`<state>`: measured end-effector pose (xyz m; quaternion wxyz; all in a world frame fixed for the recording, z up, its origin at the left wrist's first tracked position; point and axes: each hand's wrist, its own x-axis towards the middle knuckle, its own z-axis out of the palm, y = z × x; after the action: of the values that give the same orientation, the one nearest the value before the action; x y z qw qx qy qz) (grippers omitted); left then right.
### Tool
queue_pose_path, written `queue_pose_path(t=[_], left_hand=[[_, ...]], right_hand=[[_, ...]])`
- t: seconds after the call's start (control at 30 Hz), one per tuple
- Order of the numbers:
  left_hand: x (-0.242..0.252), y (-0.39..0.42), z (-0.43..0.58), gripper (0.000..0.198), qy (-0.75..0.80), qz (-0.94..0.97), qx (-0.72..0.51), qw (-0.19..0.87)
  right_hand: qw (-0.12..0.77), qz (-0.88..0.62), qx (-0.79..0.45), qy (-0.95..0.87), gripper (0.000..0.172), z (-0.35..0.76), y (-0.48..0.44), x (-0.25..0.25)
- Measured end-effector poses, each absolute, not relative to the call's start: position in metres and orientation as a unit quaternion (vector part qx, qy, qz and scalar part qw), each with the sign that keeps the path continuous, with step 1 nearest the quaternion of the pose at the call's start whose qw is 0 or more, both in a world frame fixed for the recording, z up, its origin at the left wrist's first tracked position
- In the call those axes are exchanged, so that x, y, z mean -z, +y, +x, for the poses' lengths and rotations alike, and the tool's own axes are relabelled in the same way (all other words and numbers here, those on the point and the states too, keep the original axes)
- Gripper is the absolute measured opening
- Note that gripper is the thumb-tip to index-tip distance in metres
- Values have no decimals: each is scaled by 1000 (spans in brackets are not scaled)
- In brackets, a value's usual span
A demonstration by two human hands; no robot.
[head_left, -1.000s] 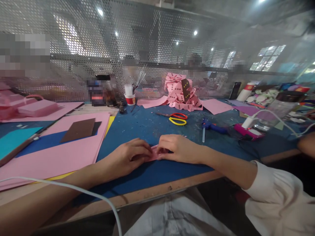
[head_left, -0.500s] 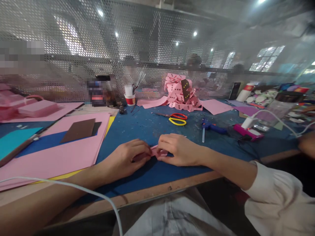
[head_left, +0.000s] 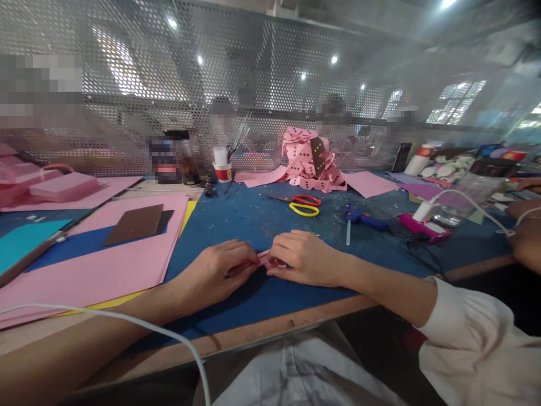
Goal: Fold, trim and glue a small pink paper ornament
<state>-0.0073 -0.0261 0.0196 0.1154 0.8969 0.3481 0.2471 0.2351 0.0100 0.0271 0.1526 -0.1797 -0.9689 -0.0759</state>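
Between my hands is a small strip of pink paper (head_left: 264,259), mostly covered by my fingers. My left hand (head_left: 224,268) is closed on its left end, thumb below and fingers above. My right hand (head_left: 298,259) pinches the right end, fingers curled over it. Both hands rest low over the blue mat (head_left: 236,307) near the table's front edge. Beyond them lie scissors (head_left: 305,205) with red and yellow handles. A blue glue gun (head_left: 364,219) with a stick at its end lies to the right of the scissors.
At the back stands a pile of pink dotted paper pieces (head_left: 310,160). Pink sheets (head_left: 101,276) with brown card (head_left: 134,225) lie left. A paper cup (head_left: 222,172) holds tools. Right are a magenta power block (head_left: 422,228) and a clear jar (head_left: 477,189). Another person's arm (head_left: 526,237) shows at right.
My hands stay almost in place, still on the pink strip, which tilts slightly. At the far right, more of another person's arm and hand has come into view.
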Motion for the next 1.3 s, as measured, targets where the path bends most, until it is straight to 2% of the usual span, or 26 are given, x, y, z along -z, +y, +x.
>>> queue_pose_path(t=[0.33, 0.93, 1.3], left_hand=[[-25, -29, -7, 18, 387, 876, -256, 133], [-23, -28, -8, 22, 373, 884, -255, 121], [-27, -29, -8, 22, 310, 921, -213, 107]], right_hand=[[162, -192, 31, -968, 31, 238, 8, -29], [171, -179, 93, -964, 25, 235, 6, -31], [183, -253, -34, -949, 7, 232, 0, -26]])
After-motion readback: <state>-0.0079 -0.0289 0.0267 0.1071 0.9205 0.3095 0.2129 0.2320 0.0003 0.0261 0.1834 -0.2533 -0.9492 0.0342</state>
